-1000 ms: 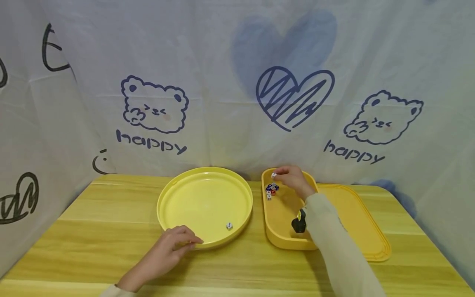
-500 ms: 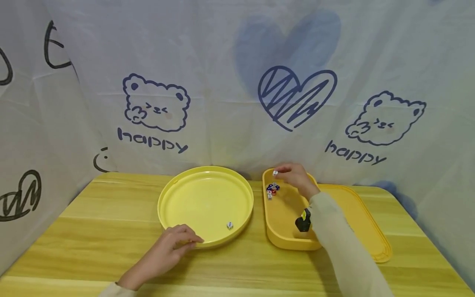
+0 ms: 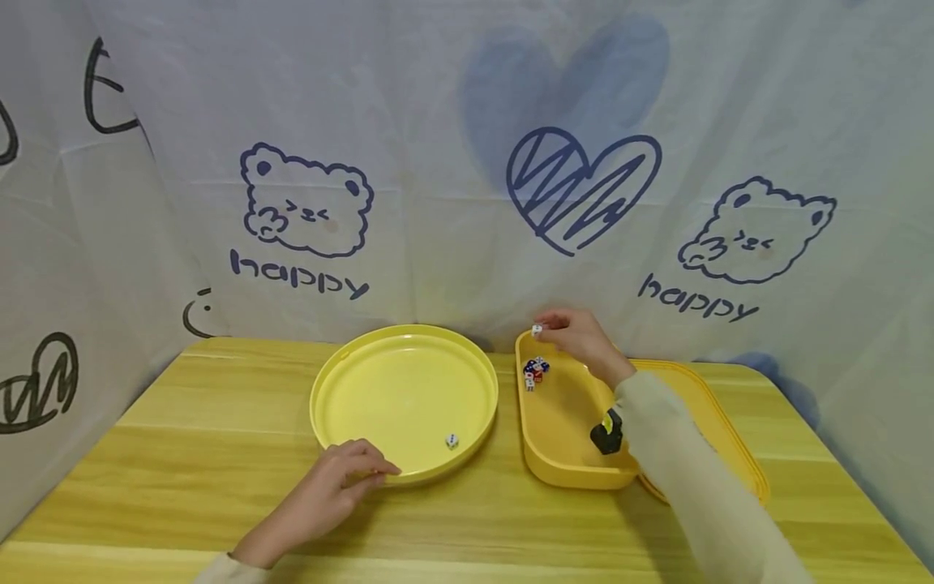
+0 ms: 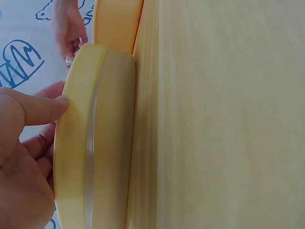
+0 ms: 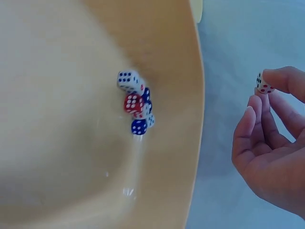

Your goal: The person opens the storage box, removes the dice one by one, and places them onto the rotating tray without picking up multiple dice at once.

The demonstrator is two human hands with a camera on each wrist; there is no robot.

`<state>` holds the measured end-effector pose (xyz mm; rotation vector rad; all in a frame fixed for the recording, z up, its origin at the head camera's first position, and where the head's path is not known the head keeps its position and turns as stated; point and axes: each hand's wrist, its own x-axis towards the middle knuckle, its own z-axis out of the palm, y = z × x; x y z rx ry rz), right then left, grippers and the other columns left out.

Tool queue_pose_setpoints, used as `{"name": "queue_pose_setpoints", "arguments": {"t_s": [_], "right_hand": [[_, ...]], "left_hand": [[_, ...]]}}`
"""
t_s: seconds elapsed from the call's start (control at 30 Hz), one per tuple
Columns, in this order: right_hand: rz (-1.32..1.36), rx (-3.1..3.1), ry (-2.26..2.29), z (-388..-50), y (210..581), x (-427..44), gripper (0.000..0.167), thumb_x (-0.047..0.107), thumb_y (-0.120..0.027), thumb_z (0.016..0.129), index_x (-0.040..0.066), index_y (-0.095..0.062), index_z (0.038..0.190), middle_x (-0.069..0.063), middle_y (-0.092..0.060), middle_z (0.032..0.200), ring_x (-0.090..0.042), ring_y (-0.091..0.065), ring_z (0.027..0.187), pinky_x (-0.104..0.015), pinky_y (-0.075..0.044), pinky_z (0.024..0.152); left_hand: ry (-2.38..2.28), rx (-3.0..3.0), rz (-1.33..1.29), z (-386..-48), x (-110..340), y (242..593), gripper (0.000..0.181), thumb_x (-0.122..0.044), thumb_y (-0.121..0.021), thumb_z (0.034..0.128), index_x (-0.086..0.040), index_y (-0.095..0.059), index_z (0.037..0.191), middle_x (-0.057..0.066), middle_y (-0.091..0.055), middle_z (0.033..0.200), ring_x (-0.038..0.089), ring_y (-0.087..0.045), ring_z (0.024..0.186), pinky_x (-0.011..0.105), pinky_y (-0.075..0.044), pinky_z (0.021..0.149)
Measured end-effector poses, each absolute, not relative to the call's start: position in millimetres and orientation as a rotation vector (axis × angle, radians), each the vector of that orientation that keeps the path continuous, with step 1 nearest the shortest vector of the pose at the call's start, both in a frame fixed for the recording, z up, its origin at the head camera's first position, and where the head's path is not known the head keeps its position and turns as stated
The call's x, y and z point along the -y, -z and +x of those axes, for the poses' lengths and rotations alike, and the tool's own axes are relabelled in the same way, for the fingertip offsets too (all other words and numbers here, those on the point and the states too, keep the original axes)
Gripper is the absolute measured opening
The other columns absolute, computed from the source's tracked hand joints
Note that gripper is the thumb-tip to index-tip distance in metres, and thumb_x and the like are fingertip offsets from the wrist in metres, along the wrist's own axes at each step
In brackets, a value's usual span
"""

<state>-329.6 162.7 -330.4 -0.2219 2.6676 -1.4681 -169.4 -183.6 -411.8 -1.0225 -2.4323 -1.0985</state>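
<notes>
My right hand [image 3: 582, 339] pinches a white die [image 5: 265, 84] between thumb and fingers, above the far left rim of an orange-yellow bin [image 3: 576, 477]. In the right wrist view the die shows black and red pips. Inside the bin, a small cluster of dice lies against the wall: a red die [image 5: 134, 103], a blue die [image 5: 139, 127], a white die [image 5: 130, 81] and others partly hidden. My left hand [image 3: 339, 491] grips the near rim of a round yellow tray [image 4: 76, 157], thumb on its outer wall. One white die [image 3: 452, 441] sits in this tray, near its front right.
A flat orange-yellow lid [image 3: 700, 422] lies right of the bin, partly under my right sleeve [image 3: 686, 462]. Beside that sleeve is a black object [image 3: 607, 432] with a yellow mark. A printed cloth [image 3: 438, 162] hangs behind the wooden table [image 3: 182, 454].
With the white die pinched in it, my right hand has risen and shifted slightly away, up to the bin's far rim. My left hand and the round tray have stayed in place.
</notes>
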Motion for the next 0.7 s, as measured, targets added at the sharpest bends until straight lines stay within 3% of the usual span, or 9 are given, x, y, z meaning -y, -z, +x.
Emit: {"name": "queue_pose_setpoints", "arguments": {"t_s": [0.7], "right_hand": [[-0.363, -2.665, 1.33, -301, 312, -144, 0.023, 0.012, -0.069, 0.09, 0.003, -0.068, 0.111, -0.009, -0.065, 0.105, -0.025, -0.057, 0.095, -0.037, -0.049, 0.088]], "left_hand": [[1.052, 2.405, -1.051, -172, 184, 411, 0.024, 0.006, -0.072, 0.079, -0.01, -0.074, 0.097, -0.007, -0.065, 0.09, 0.007, -0.057, 0.081, 0.028, -0.046, 0.069]]}}
